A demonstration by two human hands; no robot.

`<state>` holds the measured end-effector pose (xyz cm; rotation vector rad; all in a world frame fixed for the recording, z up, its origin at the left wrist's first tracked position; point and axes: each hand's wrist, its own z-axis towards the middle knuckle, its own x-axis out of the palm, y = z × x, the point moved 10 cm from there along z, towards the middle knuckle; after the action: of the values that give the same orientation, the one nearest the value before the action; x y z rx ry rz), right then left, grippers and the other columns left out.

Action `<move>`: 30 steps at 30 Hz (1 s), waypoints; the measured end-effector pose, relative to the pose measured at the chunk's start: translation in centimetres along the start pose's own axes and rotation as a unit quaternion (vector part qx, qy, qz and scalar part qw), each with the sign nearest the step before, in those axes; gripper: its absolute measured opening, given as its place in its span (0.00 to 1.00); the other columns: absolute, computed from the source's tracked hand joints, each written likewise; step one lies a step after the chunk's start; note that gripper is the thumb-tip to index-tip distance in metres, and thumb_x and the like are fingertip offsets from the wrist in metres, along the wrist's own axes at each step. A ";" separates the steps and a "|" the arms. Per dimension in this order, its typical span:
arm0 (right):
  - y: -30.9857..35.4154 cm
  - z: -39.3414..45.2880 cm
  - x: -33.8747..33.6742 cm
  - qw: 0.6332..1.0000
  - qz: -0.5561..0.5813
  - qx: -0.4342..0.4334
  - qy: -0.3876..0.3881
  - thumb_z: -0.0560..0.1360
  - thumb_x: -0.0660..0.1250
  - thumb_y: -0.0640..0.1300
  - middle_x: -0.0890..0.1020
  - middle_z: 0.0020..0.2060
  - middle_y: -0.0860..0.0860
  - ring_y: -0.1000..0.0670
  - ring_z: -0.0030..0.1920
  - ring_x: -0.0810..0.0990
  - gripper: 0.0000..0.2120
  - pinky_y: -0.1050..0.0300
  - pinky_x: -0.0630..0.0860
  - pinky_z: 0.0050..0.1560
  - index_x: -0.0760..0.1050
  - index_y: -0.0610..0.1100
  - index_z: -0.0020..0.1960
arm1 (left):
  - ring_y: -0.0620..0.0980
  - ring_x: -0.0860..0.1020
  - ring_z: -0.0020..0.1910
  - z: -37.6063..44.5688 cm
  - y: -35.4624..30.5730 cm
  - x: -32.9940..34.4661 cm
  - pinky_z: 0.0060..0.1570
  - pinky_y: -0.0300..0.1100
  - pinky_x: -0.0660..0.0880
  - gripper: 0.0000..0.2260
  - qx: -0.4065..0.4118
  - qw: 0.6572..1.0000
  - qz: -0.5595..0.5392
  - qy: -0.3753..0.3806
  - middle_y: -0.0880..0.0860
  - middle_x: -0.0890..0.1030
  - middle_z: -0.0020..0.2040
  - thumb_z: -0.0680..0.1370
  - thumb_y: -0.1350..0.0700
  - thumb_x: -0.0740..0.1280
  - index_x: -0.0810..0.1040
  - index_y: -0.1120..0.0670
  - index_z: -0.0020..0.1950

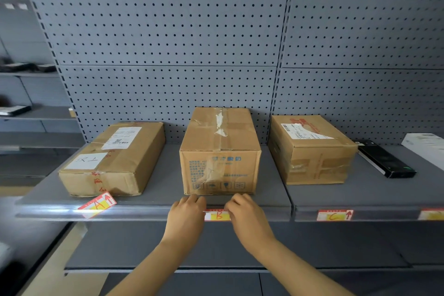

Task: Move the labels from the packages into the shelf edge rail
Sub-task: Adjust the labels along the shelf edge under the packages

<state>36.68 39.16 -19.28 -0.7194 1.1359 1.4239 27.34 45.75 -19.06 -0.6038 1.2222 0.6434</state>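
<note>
A: Label B (218, 216) sits in the rail (149, 214), lower centre of frame, below the middle box (219, 151). Both hands on it.

B: Fingers?

A: Left hand (188, 211) covers the label's left end, right hand (242, 212) the right end. Fingers curled together over the shelf lip, knuckles up. Tips hidden, so can't tell if they pinch the label or just press.

B: Other labels?

A: Label C (334, 215) is in the rail lower right, under the right box (312, 151). Label A (97, 204) lies tilted on the shelf edge, lower left, touching the front corner of the left box (113, 158), hanging over the rail, not seated. Another label (431, 214) is cut off at the right edge.

B: Anything else?

A: Black device (384, 158) right of the right box, white box (425, 149) far right. Pegboard (168, 31) behind.
</note>
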 end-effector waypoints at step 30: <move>16.4 7.3 4.7 0.995 0.070 -0.065 -0.008 0.75 0.65 0.45 0.76 0.54 0.50 0.48 0.56 0.72 0.10 0.53 0.70 0.56 0.75 0.46 0.56 | 0.51 0.76 0.58 -3.7 18.1 -4.1 0.54 0.43 0.73 0.10 -0.067 0.997 0.040 0.001 0.50 0.77 0.59 0.78 0.55 0.60 0.74 0.50 0.59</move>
<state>21.19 49.04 -17.06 -0.7296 1.1065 1.6312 10.87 54.88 -17.27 -0.6705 1.2152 0.7971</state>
